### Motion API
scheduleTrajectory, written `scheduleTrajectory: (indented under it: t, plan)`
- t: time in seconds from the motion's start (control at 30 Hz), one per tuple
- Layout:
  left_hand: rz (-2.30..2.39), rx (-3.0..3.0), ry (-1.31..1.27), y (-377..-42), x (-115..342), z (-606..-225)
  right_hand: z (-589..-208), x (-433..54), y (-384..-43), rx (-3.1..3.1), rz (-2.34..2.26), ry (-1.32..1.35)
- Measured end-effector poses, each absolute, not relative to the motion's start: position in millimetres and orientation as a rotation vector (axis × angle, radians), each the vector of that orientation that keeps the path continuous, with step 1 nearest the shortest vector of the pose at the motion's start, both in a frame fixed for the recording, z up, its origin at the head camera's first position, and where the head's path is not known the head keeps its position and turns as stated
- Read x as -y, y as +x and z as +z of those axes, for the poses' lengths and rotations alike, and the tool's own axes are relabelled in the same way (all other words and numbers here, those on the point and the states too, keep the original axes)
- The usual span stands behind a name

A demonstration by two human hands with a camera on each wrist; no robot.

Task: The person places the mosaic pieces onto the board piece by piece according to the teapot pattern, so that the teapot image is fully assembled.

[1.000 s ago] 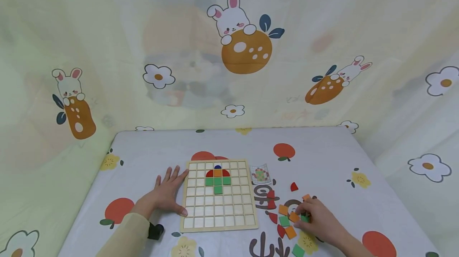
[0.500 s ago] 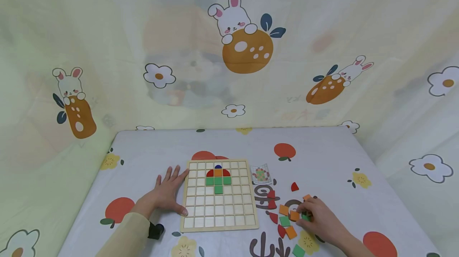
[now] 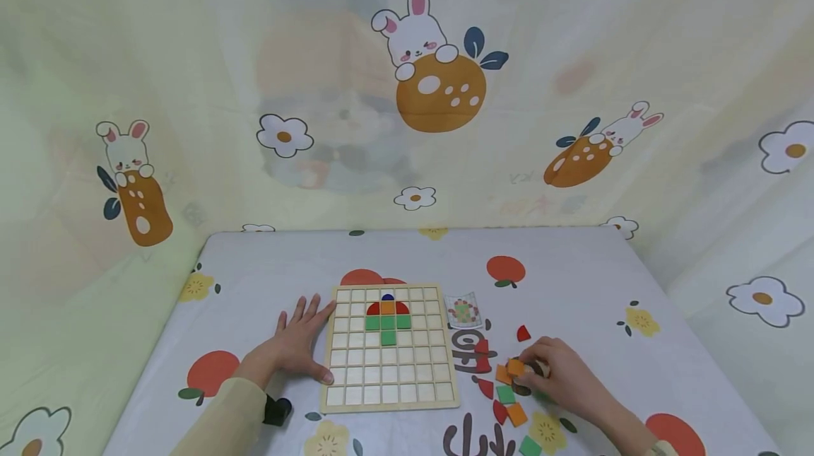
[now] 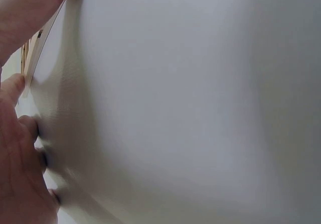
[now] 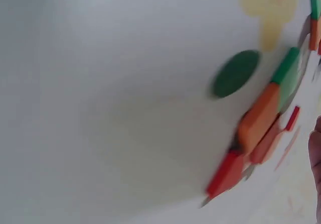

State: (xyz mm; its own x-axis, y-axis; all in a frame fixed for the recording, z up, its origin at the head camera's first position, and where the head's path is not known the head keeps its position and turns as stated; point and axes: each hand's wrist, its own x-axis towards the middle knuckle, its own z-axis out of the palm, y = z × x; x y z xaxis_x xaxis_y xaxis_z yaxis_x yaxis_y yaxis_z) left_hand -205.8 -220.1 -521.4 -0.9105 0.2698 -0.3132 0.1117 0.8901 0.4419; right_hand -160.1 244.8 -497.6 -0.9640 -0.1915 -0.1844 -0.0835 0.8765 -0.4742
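A wooden grid board (image 3: 388, 408) lies on the table, with red, orange, green and blue tiles set in its upper cells. My left hand (image 3: 289, 348) rests at the board's left side, fingers spread and straight, with thumb and a fingertip touching the frame. My right hand (image 3: 566, 380) pinches an orange square tile (image 3: 516, 368) between thumb and fingertips, just beside and partly over another orange tile (image 3: 502, 375). Around it lie a green tile (image 3: 505, 394) and red quarter-round pieces (image 3: 485, 388). In the right wrist view only a bit of the hand (image 5: 316, 163) shows at the edge.
A small printed pattern card (image 3: 463, 311) lies against the board's right edge. Near the left forearm is a black object (image 3: 277, 411). Another orange tile (image 3: 516, 413) and green tile (image 3: 530, 445) lie nearer the front. A patterned cloth wall (image 3: 343, 215) rises behind the table.
My right hand has lifted slightly and moved up with an orange tile, which now partly overlaps its orange neighbour. My left hand and the board stay in place.
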Motion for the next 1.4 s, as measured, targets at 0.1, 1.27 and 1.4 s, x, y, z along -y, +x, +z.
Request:
scheduleTrajectory:
  t: [0.1, 1.27, 1.4]
  plan:
    - [0.599, -2.687, 0.280, -205, 219, -521, -498, -233, -165, -2.815, -0.722, -0.222]
    - [0.590, -2.694, 0.262, -207, 219, -525, -508, -83, -223, -2.649, -1.039, -0.568]
    - [0.589, -2.692, 0.255, -207, 219, -524, -512, -71, -227, -2.611, -1.067, -0.581]
